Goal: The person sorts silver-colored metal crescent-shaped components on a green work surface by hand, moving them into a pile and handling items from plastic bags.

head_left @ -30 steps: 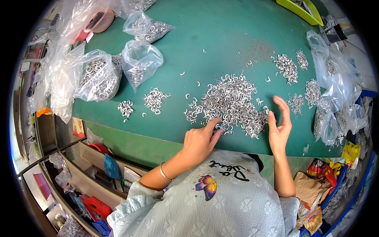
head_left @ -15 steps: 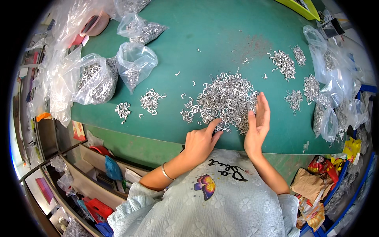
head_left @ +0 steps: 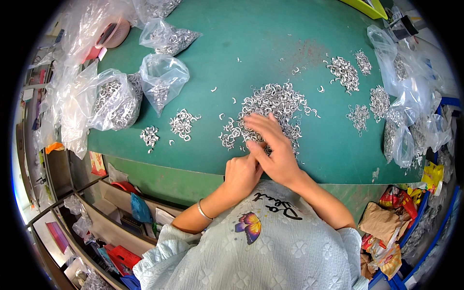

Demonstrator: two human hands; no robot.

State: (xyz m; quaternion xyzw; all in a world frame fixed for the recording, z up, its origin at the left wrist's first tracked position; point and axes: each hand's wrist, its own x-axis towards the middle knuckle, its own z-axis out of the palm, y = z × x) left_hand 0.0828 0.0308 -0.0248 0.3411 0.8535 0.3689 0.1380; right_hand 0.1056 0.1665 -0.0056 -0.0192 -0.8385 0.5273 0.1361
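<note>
A heap of small silvery C-shaped metal rings [head_left: 278, 99] lies on the green table in front of me. My right hand [head_left: 275, 150] reaches across the heap's near side, its fingers stretched out and lying over the rings, the thumb apart. Close against it at the table's near edge is my left hand [head_left: 241, 176], with its fingers curled in. The right hand covers the left fingertips, so anything inside them is hidden. A looser cluster of rings [head_left: 231, 133] spreads just left of my right fingertips.
Smaller ring piles lie left [head_left: 183, 124] and right [head_left: 344, 75] on the green table [head_left: 217, 48]. Clear plastic bags of rings [head_left: 117, 104] stand at the left, with more bags [head_left: 408, 116] at the right edge. A yellow-green tray [head_left: 369, 7] sits far right.
My right hand has swung left from the heap's right side onto its near part, meeting my left hand. My left fingers have curled in, and the heap's right side has shifted inward.
</note>
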